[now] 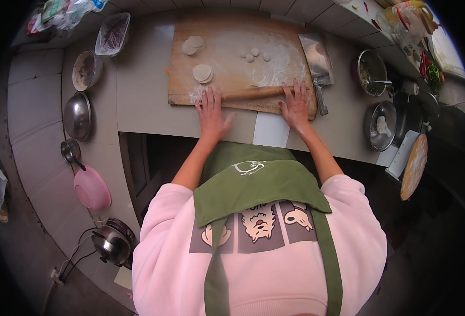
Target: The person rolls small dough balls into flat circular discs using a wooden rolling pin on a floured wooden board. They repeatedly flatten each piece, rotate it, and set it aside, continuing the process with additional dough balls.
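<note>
A wooden rolling pin [256, 93] lies crosswise near the front edge of a floured wooden board [224, 43]. My left hand [212, 114] rests over its left end, fingers extended and thumb spread. Over the right end lies my right hand [297, 104], flat with fingers apart; neither hand wraps around the pin. Beyond the left hand sit a stack of round dough wrappers [203, 74] and a second stack [193, 45] farther back. Several small dough pieces [255, 51] lie in the flour toward the back right. What is under the pin is mostly hidden.
A cleaver [317, 59] lies along the board's right edge. Farther right stand a metal bowl of filling with a spoon [371, 73] and a metal bowl with dough [382, 126]. On the left are bowls, a pink basin [92, 189] and a corded metal pot [112, 245].
</note>
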Tool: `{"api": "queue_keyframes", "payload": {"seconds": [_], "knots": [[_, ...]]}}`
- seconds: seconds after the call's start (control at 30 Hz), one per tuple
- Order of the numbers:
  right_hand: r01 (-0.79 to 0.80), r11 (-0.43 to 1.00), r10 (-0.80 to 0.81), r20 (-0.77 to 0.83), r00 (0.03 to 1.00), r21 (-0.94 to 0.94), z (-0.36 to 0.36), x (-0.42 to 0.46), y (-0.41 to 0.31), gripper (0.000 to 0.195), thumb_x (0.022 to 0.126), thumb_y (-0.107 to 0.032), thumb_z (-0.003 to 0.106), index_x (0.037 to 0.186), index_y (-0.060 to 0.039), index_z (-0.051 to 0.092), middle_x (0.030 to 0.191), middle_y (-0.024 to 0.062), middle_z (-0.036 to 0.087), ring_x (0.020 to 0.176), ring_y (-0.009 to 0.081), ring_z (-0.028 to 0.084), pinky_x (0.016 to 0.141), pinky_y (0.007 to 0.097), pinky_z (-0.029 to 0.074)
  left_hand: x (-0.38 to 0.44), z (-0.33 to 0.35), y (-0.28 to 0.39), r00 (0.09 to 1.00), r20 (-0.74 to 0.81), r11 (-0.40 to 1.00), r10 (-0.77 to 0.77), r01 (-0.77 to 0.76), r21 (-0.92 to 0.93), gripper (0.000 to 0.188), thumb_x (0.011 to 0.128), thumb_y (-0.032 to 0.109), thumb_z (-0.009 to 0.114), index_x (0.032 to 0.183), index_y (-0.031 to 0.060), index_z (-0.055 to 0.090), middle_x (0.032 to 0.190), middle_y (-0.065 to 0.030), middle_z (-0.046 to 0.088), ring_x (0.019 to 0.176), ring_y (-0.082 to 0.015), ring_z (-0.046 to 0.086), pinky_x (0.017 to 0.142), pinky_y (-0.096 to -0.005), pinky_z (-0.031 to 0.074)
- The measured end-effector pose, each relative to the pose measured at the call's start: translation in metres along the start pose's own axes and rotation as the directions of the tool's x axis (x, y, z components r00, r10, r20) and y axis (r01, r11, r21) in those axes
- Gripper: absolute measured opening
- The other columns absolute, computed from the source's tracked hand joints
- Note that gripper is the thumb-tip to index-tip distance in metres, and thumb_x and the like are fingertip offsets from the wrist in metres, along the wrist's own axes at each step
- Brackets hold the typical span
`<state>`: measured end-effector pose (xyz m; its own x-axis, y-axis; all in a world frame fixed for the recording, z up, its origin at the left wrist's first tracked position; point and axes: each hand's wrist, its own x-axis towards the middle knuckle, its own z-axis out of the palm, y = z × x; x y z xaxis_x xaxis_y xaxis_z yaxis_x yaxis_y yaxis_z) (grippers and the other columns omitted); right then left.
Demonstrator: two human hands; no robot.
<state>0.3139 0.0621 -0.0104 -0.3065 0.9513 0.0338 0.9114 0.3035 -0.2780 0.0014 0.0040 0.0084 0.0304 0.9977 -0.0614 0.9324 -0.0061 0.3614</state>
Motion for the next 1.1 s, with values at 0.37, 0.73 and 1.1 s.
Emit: {"api": "queue_keyframes", "payload": {"seconds": [0.37,0.73,1.1], "knots": [[-0.002,1.0,0.003,-0.038,0.999,0.023,-0.006,-0.013,-0.022,0.067,0.095,-0.035,0.062,0.156,-0.0251,0.036,0.163,0.0135,0.025,0.153,0.0405,0.013,0.118,0.0691,0.005,-0.019,0.0,-0.003,0.996,0.087,1.0,-0.023,0.023,0.005,0.107,0.082,0.054,0.072,0.161,0.0069,0.018,0.167,-0.0206,0.011,0.155,-0.0406,0.01,0.119,-0.0666,0.009],[0.019,0.999,-0.016,-0.09,0.996,0.032,-0.004,0.009,-0.028,0.066,0.096,-0.037,0.06,0.156,-0.0249,0.036,0.165,0.015,0.021,0.152,0.0439,0.013,0.116,0.0722,0.006,-0.018,0.011,-0.008,0.999,-0.001,0.999,-0.037,0.036,-0.033,0.102,0.086,0.054,0.068,0.161,0.0073,0.017,0.168,-0.0191,0.011,0.155,-0.0402,0.01,0.119,-0.0673,0.009],[0.003,1.0,-0.002,-0.071,0.997,0.005,-0.004,0.023,-0.028,0.07,0.093,-0.039,0.063,0.157,-0.0263,0.035,0.165,0.0143,0.02,0.153,0.0435,0.01,0.118,0.0695,0.006,-0.003,0.02,-0.009,0.993,-0.086,0.997,-0.079,0.08,0.007,0.105,0.084,0.057,0.068,0.161,0.0064,0.017,0.168,-0.0187,0.011,0.154,-0.0401,0.01,0.118,-0.0673,0.01]]}}
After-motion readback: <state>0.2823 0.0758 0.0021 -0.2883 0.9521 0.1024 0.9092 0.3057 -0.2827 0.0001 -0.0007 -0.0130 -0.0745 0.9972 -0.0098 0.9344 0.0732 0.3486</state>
